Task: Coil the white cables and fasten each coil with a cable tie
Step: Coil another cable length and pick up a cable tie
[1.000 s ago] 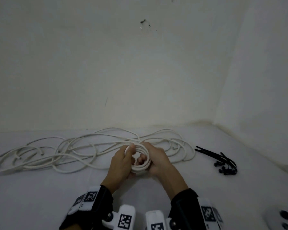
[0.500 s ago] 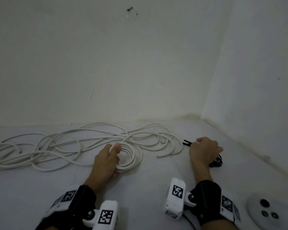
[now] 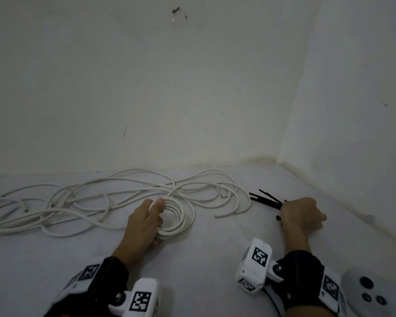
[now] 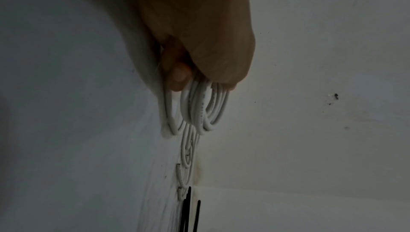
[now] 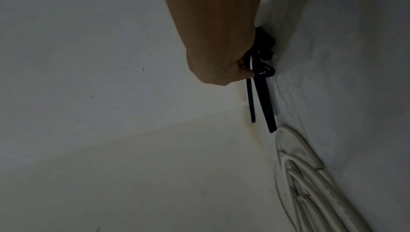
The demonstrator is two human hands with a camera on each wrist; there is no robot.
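In the head view my left hand (image 3: 146, 223) grips a small coil of white cable (image 3: 181, 221) lying on the white surface, thumb on top of its loops. The left wrist view shows the fingers (image 4: 177, 76) curled round several loops of the coil (image 4: 206, 113). A long tangle of loose white cable (image 3: 78, 202) spreads to the left and behind. My right hand (image 3: 301, 216) is curled over the bundle of black cable ties (image 3: 264, 200) at the right. In the right wrist view its fingers (image 5: 241, 71) pinch a black cable tie (image 5: 251, 99) beside the rest of the bundle.
A grey round device with three dark buttons (image 3: 370, 291) lies at the lower right. The back wall (image 3: 169, 99) and the right wall (image 3: 352, 110) meet in a corner close behind the ties. A loose cable end (image 3: 217, 216) lies between the hands.
My right hand has let go of the coil and moved right onto the cable ties. The left hand keeps hold of the coil, which now rests on the surface.
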